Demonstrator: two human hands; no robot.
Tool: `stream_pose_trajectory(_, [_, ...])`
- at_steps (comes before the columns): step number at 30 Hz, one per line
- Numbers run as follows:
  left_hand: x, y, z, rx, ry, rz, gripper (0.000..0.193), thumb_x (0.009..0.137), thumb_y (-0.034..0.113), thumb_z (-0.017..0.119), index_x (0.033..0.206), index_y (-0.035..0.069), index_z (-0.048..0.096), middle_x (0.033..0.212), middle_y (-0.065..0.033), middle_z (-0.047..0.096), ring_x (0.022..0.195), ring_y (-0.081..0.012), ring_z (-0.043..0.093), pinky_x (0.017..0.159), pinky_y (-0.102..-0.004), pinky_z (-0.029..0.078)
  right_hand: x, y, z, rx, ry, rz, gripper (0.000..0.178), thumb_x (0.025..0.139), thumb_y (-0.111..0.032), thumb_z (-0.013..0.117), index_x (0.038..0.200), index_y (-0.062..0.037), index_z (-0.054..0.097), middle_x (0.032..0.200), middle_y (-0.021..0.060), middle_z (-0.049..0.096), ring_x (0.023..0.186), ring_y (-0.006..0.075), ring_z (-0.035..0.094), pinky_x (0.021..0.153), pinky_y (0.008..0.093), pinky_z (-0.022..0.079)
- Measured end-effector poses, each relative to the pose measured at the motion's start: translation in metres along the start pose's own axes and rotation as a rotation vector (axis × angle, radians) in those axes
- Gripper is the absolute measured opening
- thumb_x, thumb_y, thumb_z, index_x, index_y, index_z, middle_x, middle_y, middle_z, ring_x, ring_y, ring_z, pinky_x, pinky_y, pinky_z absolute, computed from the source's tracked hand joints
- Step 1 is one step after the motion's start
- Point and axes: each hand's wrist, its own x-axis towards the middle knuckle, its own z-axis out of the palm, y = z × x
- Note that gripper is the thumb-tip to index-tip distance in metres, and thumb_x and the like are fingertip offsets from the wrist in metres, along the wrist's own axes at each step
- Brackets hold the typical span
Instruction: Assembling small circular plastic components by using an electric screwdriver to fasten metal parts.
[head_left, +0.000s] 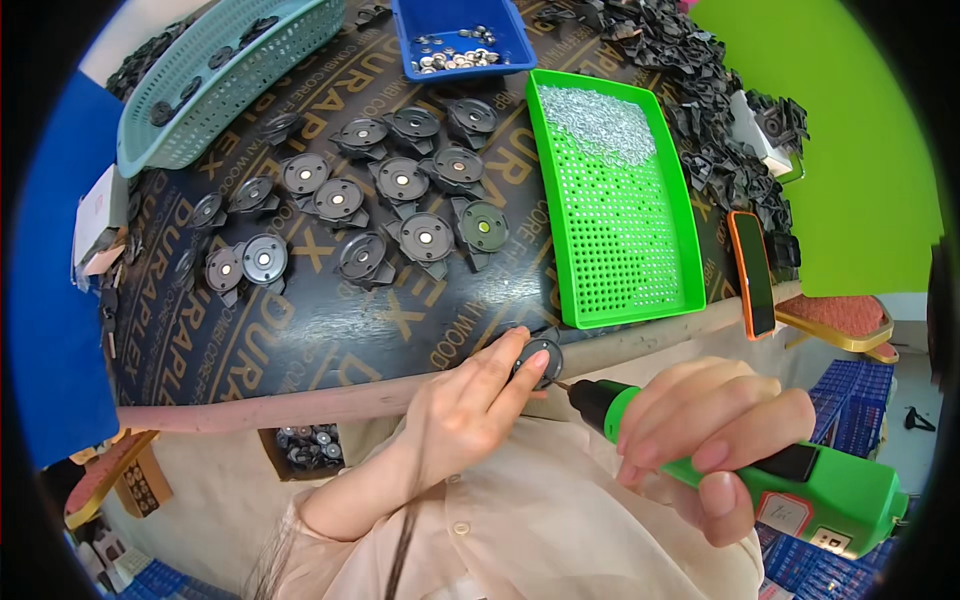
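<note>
My left hand (pixel 462 412) is closed at the table's near edge, its fingers pinching a small round black plastic part (pixel 543 366). A green electric screwdriver (pixel 835 485) lies in the grip of my right hand (pixel 712 422), its bit pointing left. The bit's tip reaches the part's right side; whether it sits in a screw is too small to tell. Beyond my left hand, several round black plastic assemblies (pixel 425 238) with pale centres are spread over the table. A green perforated tray (pixel 610 275) stands past my hands, with a heap of small silvery screws (pixel 605 122) at its far end.
A blue bin (pixel 468 73) with small metal pieces stands at the back. Far left is a teal basket (pixel 215 120) of black parts. More black parts (pixel 690 85) are piled at the far right, near an orange-edged phone (pixel 752 275). A padded edge (pixel 330 398) borders the table (pixel 310 340).
</note>
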Motion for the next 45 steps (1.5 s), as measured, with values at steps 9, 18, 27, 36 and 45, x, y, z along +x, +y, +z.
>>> stream_pose_trajectory(9, [-0.030,0.015,-0.087,-0.153,-0.069,-0.331,0.043,0.061,0.014,0.084,0.099,0.001,0.069,0.106,-0.0195,0.066,0.075,-0.0235,0.069,0.062,-0.0282,0.055,0.003,-0.012,-0.025,0.168,0.334,-0.293,0.025,0.086,-0.012,0.055,0.101,-0.0033,0.038,0.088,0.0164,0.056,0.046,0.0227,0.057,0.041,0.0325,0.047])
stream_pose_trajectory(18, [-0.056,-0.026,-0.165,0.600,-0.004,-0.660,0.047,0.071,0.003,0.075,0.117,0.008,0.064,0.124,-0.0136,0.058,0.109,-0.0316,0.057,0.090,-0.0369,0.047,0.016,0.010,-0.042,0.071,0.390,-0.296,0.025,0.089,-0.014,0.041,0.107,0.0037,0.041,0.092,0.0243,0.053,0.040,0.0211,0.047,0.040,0.0322,0.040])
stream_pose_trajectory(27, [-0.038,-0.103,-0.138,0.757,0.020,-0.507,0.023,0.079,0.008,0.070,0.102,0.004,0.067,0.109,-0.0111,0.058,0.098,-0.0300,0.054,0.084,-0.0372,0.047,0.059,0.058,-0.064,-0.097,0.647,-0.204,0.022,0.089,-0.011,0.047,0.094,0.0105,0.048,0.085,0.0287,0.061,0.046,0.0236,0.058,0.049,0.0294,0.048])
stream_pose_trajectory(36, [-0.075,-0.071,-0.145,0.584,0.113,-0.838,0.024,0.082,-0.001,0.065,0.106,0.004,0.069,0.123,-0.0142,0.060,0.107,-0.0279,0.060,0.090,-0.0318,0.047,0.069,0.070,-0.056,-0.110,0.632,-0.171,0.015,0.083,-0.004,0.055,0.089,0.0095,0.050,0.073,0.0204,0.063,0.042,0.0209,0.058,0.045,0.0284,0.047])
stream_pose_trajectory(45, [-0.008,-0.017,-0.071,-0.127,-0.082,-0.264,0.035,0.066,-0.004,0.067,0.101,0.004,0.071,0.121,-0.0225,0.059,0.092,-0.0282,0.066,0.072,-0.0309,0.055,0.068,0.069,-0.055,-0.087,0.599,-0.151,0.010,0.084,-0.001,0.053,0.085,0.0087,0.052,0.072,0.0191,0.062,0.044,0.0203,0.058,0.051,0.0302,0.050])
